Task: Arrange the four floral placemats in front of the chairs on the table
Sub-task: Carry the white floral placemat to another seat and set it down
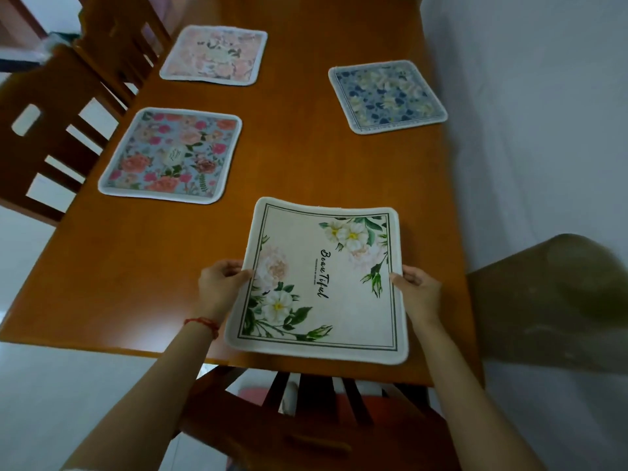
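Observation:
A cream placemat [323, 283] with white flowers and the word "Beautiful" is at the near edge of the wooden table [299, 158]. My left hand [219, 283] grips its left edge and my right hand [419, 288] grips its right edge, thumbs on top. A placemat with red and pink flowers on blue [173, 156] lies flat at the left. Beyond it lies a pale pink floral placemat [215, 56]. A blue and cream floral placemat [385, 96] lies turned at an angle near the table's right edge.
Two wooden chairs [51, 137] stand along the left side. Another wooden chair [306, 419] with a red seat is tucked under the near edge. A white wall [530, 113] runs along the right, with a dull brown shape [557, 300] beside the table.

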Action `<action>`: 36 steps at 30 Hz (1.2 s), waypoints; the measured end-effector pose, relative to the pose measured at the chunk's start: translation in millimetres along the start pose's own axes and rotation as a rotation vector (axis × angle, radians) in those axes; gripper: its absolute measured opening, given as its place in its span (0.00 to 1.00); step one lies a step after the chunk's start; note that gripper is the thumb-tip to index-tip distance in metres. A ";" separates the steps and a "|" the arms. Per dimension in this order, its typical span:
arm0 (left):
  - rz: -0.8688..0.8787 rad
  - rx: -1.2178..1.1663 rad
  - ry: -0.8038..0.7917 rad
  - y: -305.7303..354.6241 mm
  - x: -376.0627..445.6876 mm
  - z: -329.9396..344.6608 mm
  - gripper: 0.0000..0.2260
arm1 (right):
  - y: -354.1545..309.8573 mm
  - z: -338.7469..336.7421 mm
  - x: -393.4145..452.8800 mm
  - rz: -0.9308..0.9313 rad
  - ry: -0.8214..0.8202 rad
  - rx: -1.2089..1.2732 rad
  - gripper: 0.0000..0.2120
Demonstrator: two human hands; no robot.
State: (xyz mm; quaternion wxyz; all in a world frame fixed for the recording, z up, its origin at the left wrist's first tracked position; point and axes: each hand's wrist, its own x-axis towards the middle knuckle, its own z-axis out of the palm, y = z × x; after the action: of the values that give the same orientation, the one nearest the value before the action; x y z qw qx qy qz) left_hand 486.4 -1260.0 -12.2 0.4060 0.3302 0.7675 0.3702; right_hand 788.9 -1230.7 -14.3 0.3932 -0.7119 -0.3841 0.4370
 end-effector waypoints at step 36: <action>0.118 0.331 0.025 -37.0 49.3 24.7 0.09 | 40.6 11.5 35.9 0.028 0.073 -0.282 0.14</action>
State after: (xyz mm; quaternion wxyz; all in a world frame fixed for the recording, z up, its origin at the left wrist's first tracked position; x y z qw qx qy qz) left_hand 478.0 -1231.6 -71.5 0.3140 0.4321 0.8024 0.2661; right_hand 798.2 -1212.2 -65.7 0.2968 -0.7808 -0.4170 0.3582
